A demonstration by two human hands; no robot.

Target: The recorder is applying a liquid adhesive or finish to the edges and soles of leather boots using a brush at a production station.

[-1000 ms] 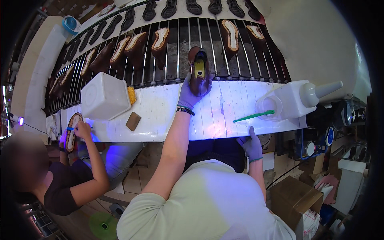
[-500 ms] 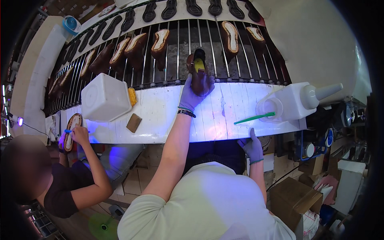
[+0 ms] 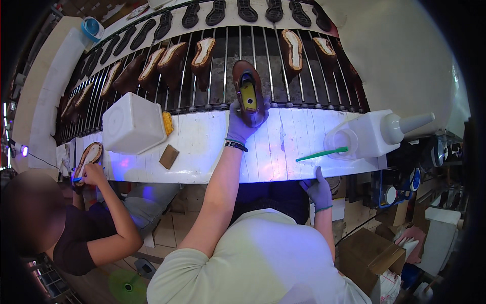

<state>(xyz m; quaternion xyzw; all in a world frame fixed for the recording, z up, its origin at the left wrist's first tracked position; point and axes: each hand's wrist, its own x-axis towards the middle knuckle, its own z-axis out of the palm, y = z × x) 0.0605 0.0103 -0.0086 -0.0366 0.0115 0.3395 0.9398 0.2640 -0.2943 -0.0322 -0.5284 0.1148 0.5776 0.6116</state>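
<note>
Over the near edge of the roller rack, my gloved left hand [image 3: 241, 124] grips a brown leather shoe upper [image 3: 246, 69] by its heel end. Its toe points away, its opening faces up, and a yellow-green shoe last [image 3: 248, 98] fills it. Low at the table's front edge, my gloved right hand [image 3: 320, 192] holds nothing that I can see. Its thumb sticks up and the fingers reach left, partly out of sight by the edge. On the table above it lies a green-handled brush [image 3: 322, 153], its far end by a white squeeze bottle [image 3: 367, 133].
Several lasted uppers [image 3: 203, 52] rest bottom-up on the metal rollers [image 3: 253, 45]. Black soles [image 3: 247, 10] line the back shelf. A white square container [image 3: 132, 124] and a small brown block [image 3: 168, 156] sit on the white table [image 3: 202, 169]. At left, a co-worker's hand [image 3: 93, 174] brushes another upper.
My left hand has tipped the upper, so its toe now points away and its opening with the yellow last faces up. My right hand has hardly moved.
</note>
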